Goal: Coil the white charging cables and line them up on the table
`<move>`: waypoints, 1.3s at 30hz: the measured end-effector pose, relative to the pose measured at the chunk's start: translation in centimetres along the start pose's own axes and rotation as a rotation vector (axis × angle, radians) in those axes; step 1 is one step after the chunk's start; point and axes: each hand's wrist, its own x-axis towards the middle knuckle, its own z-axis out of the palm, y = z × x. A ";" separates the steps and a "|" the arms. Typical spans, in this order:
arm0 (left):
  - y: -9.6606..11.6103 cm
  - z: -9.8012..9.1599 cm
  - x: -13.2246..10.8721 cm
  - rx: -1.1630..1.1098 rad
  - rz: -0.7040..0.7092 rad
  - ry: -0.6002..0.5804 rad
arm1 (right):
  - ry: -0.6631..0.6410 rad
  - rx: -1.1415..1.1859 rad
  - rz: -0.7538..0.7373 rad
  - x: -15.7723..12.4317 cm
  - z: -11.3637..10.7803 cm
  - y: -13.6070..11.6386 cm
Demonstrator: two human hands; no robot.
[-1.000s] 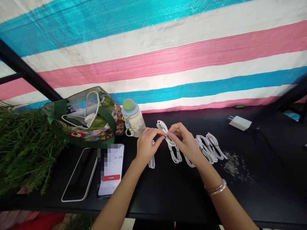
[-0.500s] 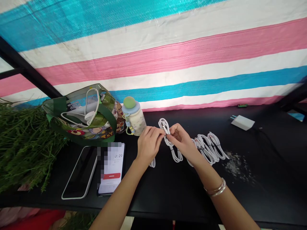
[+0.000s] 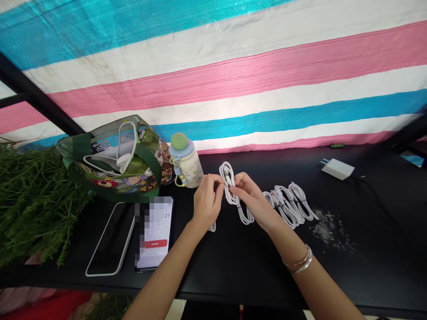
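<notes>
My left hand (image 3: 205, 201) and my right hand (image 3: 252, 198) meet over a black table (image 3: 233, 266), both pinching the middle of a coiled white cable (image 3: 233, 195). Its loops stick out above my fingers and hang down onto the table below them. Another white cable loop (image 3: 212, 227) peeks out under my left hand. Several bundled white cables (image 3: 290, 202) lie in a row just right of my right hand. Bangles (image 3: 298, 262) circle my right wrist.
A cartoon-print bag (image 3: 116, 160) with white cord inside and a small bottle with a green cap (image 3: 185, 161) stand at the back left. Two phones (image 3: 133, 235) lie at the front left, beside green foliage (image 3: 33, 200). A white charger (image 3: 337, 169) and white crumbs (image 3: 328, 229) are to the right.
My hands stay on the same cable; the fingers have shifted slightly round its middle. The phone's timer has ticked from 0:20 to 0:21. The view has drifted a little.
</notes>
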 end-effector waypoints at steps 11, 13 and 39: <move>0.4 0.3 0.3 -0.420 -0.335 -0.073 | 0.054 0.015 -0.013 0.1 -0.6 0.9; 0.5 0.1 0.4 -0.457 -0.375 -0.084 | 0.063 -0.005 -0.020 0.1 -0.7 0.9; 0.6 0.0 0.9 -0.738 -0.661 -0.123 | -0.010 -0.197 0.037 0.0 -1.5 -0.5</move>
